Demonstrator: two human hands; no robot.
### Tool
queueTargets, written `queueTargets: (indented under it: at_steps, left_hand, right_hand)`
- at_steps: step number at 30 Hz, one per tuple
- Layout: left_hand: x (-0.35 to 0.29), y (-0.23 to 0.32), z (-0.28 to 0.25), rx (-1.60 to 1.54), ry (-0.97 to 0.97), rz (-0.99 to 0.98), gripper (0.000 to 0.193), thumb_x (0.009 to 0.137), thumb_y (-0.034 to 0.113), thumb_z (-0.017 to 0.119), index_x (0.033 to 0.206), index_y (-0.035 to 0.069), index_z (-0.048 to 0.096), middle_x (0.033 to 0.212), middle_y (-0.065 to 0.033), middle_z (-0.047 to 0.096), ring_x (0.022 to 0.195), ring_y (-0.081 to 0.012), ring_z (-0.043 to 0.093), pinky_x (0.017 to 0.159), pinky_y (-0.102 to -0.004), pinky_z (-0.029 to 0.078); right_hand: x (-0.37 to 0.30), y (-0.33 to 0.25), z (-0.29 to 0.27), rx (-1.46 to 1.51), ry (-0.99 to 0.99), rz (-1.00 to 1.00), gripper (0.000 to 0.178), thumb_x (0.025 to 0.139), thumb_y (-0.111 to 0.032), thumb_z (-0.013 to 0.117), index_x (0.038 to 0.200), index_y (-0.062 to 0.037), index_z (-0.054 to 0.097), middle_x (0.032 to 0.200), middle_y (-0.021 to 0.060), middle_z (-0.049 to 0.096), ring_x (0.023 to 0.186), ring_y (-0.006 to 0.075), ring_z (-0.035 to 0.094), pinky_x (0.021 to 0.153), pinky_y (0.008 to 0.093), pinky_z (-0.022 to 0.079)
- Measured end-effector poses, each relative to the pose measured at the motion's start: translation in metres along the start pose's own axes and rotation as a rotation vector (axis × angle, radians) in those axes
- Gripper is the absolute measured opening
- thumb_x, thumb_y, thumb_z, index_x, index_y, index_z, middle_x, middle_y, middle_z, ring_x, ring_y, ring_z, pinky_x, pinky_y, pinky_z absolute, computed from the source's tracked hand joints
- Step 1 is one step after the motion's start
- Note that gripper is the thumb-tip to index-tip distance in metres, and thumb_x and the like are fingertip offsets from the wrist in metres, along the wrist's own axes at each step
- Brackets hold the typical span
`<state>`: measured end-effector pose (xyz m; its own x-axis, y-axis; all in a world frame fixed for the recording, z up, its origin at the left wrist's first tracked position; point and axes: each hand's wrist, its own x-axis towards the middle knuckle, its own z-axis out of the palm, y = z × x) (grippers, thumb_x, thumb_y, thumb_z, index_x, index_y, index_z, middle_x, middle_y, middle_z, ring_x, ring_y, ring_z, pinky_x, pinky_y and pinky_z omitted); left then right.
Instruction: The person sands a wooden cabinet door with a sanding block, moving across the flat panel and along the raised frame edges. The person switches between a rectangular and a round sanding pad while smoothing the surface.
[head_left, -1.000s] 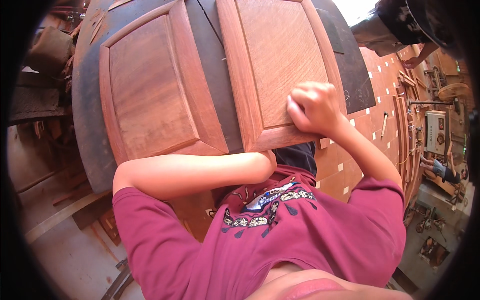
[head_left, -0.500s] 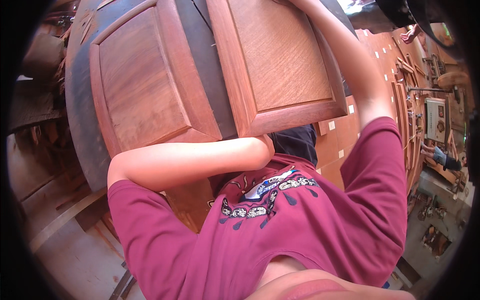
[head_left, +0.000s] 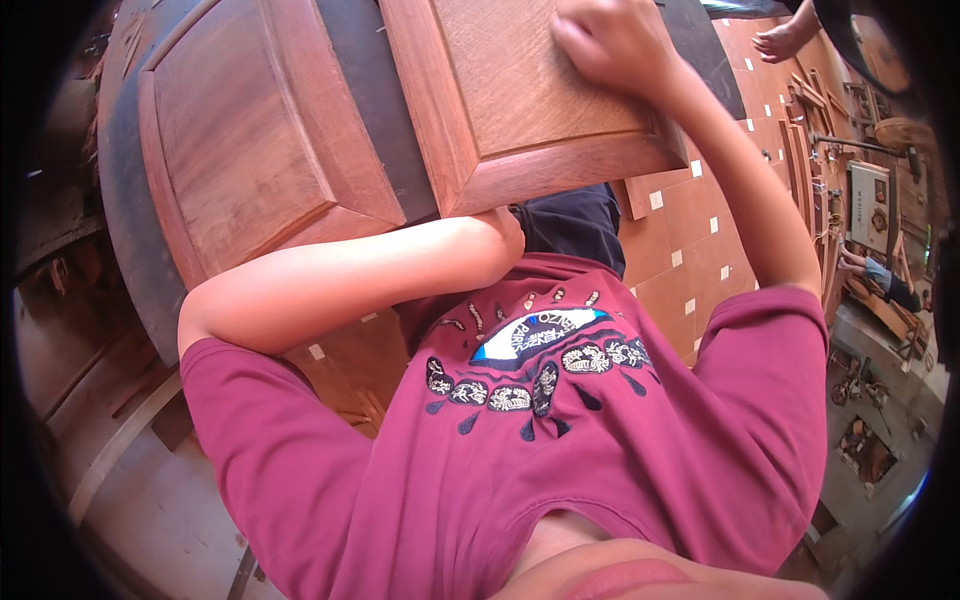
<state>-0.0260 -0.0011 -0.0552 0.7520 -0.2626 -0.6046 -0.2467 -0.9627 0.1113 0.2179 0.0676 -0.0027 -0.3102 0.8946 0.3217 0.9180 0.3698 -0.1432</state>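
Two reddish-brown wooden panels with raised frames lie side by side on a dark worktop [head_left: 135,200]: a left panel [head_left: 235,140] and a right panel [head_left: 530,75]. My right hand [head_left: 612,45] is over the right panel's face, near its right side. Its fingers are curled in, and whatever they may hold is hidden beneath them. My left forearm crosses in front of the left panel. At the right panel's near corner, my left hand [head_left: 508,238] is bent at the wrist, its fingers hidden from sight.
An orange tiled floor [head_left: 690,260] with small white squares shows to the right. Long wooden pieces [head_left: 797,175] lie beyond it. Another person's hand [head_left: 785,42] appears at the upper right, and a further person [head_left: 885,280] is at the far right.
My right hand has come back from the far part of the right panel toward me, into view over its face. My left hand stays at the near corner. The whole view has shifted slightly.
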Motion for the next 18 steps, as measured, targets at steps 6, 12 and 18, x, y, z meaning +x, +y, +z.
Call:
queueTargets:
  at_steps: [6,12,18]
  left_hand:
    - [0.0,0.002,-0.001,0.097,-0.015,0.062,0.023,0.09,0.022,0.064,0.102,0.006,0.075,0.101,-0.0124,0.078,0.094,-0.0279,0.075,0.086,-0.0403,0.055]
    - [0.018,0.007,0.02,0.223,-0.044,0.152,0.019,0.086,0.018,0.065,0.094,0.007,0.079,0.098,-0.0121,0.078,0.092,-0.025,0.075,0.081,-0.0404,0.057]
    - [0.011,0.002,0.012,0.035,0.005,0.169,0.019,0.082,0.018,0.068,0.092,0.007,0.08,0.096,-0.0125,0.078,0.088,-0.0236,0.074,0.075,-0.0406,0.057]
  right_hand:
    - [-0.087,-0.048,-0.05,0.147,-0.132,-0.128,0.018,0.078,-0.015,0.063,0.066,-0.0051,0.053,0.06,0.0094,0.048,0.051,0.0304,0.053,0.048,0.0415,0.043]
    - [-0.072,-0.063,-0.039,0.186,-0.115,-0.333,0.019,0.072,-0.018,0.067,0.066,-0.0076,0.052,0.061,0.0063,0.047,0.05,0.0252,0.051,0.047,0.0383,0.042]
    - [-0.004,-0.088,0.002,0.293,-0.141,-0.52,0.02,0.075,-0.021,0.067,0.067,-0.0087,0.053,0.064,0.0071,0.05,0.05,0.0259,0.053,0.046,0.0403,0.043]
